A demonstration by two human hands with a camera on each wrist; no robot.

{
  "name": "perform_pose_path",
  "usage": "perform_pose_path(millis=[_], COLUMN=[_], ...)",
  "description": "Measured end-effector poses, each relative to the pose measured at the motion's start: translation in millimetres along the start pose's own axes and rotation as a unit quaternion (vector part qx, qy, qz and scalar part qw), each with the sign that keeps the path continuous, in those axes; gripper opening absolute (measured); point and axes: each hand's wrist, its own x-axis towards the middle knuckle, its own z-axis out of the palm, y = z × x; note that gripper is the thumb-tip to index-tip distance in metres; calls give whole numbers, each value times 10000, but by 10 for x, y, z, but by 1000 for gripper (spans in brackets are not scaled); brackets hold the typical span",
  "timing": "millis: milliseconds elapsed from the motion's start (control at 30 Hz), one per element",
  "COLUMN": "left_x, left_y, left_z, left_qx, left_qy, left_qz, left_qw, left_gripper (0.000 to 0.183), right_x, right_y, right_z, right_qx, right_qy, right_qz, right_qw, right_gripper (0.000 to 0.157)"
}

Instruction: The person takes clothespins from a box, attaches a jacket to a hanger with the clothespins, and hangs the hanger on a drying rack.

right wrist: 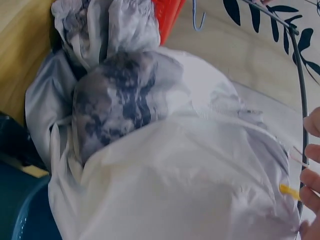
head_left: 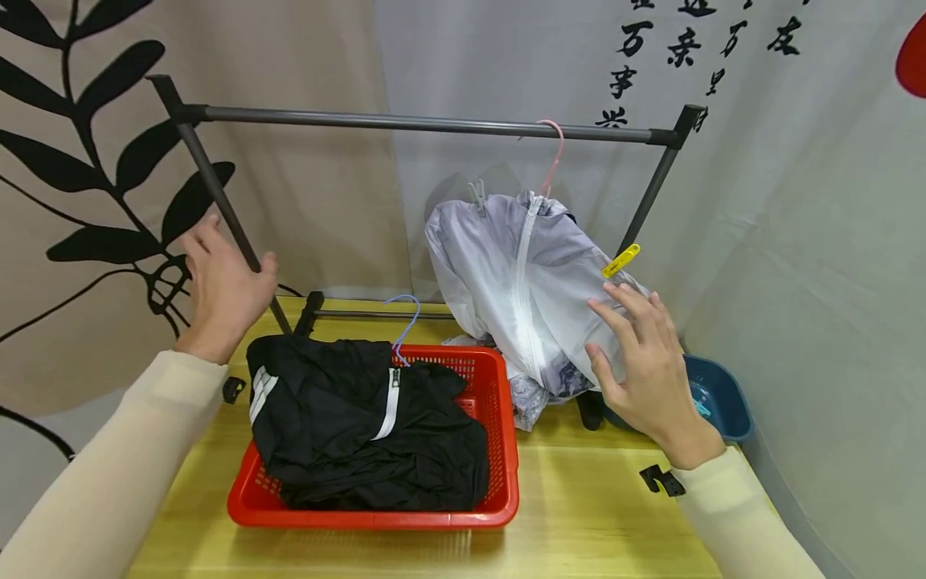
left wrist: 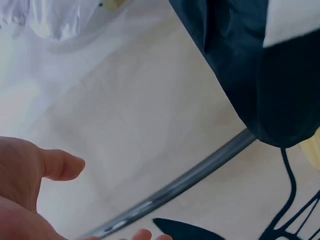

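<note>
A pale lilac-and-white zip jacket [head_left: 506, 257] hangs by a pink hanger [head_left: 555, 153] from the dark metal rack [head_left: 419, 122]. A grey clothespin [head_left: 478, 193] clips its left shoulder, and a yellow clothespin [head_left: 620, 261] sits at its right shoulder. My right hand [head_left: 644, 362], fingers spread and slightly bent, is beside the jacket just below the yellow clothespin. My left hand [head_left: 226, 281] is raised beside the rack's left post, thumb apart from the fingers, holding nothing. In the right wrist view, the jacket's printed lower part [right wrist: 120, 95] bunches up.
On the yellow wooden table [head_left: 579, 498], a red basket [head_left: 376, 519] holds a black jacket [head_left: 333, 418] with a white zip and a blue-violet hanger [head_left: 411, 322]. A blue bin [head_left: 723, 398] stands at the right, partly behind my right hand. Curtains surround the rack.
</note>
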Motion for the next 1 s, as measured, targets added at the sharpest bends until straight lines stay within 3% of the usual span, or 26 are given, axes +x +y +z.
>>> perform_pose_path(millis=[233, 433, 567, 700, 800, 1000], left_x=[-281, -536, -639, -685, -701, -717], left_y=[78, 55, 31, 3, -25, -83], left_z=[42, 107, 149, 185, 205, 216], left_qx=[637, 1338, 1678, 1946, 2033, 2066], left_qy=[-378, -1273, -2014, -2406, -2571, -2598], left_qz=[800, 1528, 1610, 1643, 1632, 1731], left_qw=[9940, 9709, 9515, 9366, 9305, 9273], left_gripper=[72, 44, 44, 48, 50, 47], right_x=[-24, -116, -175, -208, -205, -142], right_y=[-129, -226, -270, -321, -367, -448], right_z=[58, 168, 246, 308, 346, 420], right_qx=[117, 456, 703, 788, 794, 928], right_qy=[-112, -556, -941, -1347, -1638, -1879], right_qz=[-187, -226, -243, -250, -196, -137], right_qw=[9997, 9972, 9928, 9874, 9831, 9777], right_gripper=[52, 52, 48, 47, 49, 55])
